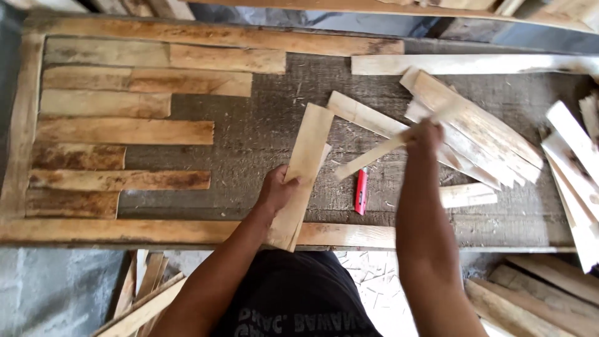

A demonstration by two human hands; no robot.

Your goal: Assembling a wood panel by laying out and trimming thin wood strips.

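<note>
A rough grey table (268,125) is seen from above, framed along its far, left and near edges by long wooden battens. On its left half, rows of short stained slats (125,131) are laid side by side, touching and staggered at their right ends, so that bare board is left between them and the middle of the table.

Near the middle, a flat pale plank (304,168) is held down by the left hand (277,189); the grip is closed over the plank's lower half, fingers wrapped across its face. The plank lies tilted, its near end overhanging the near batten. A second thin piece appears to lie under it, though this cannot be told for sure. The plank is judged to be light, stiff and dry, with rough sawn edges likely to splinter; it is best taken across its width near the middle, where it balances.

Just right of it, a small red marker or cutter (361,191) lies on the table, untouched.

Further right, a narrow pale strip (374,154) is gripped at its far end by the right hand (425,136), closed around it and blurred. The strip is thin enough to flex or snap if levered from one end.

Beyond the right hand, a loose heap of pale offcuts (474,128) is spread toward the table's right edge, with more boards (536,293) stacked on the floor below.
</note>
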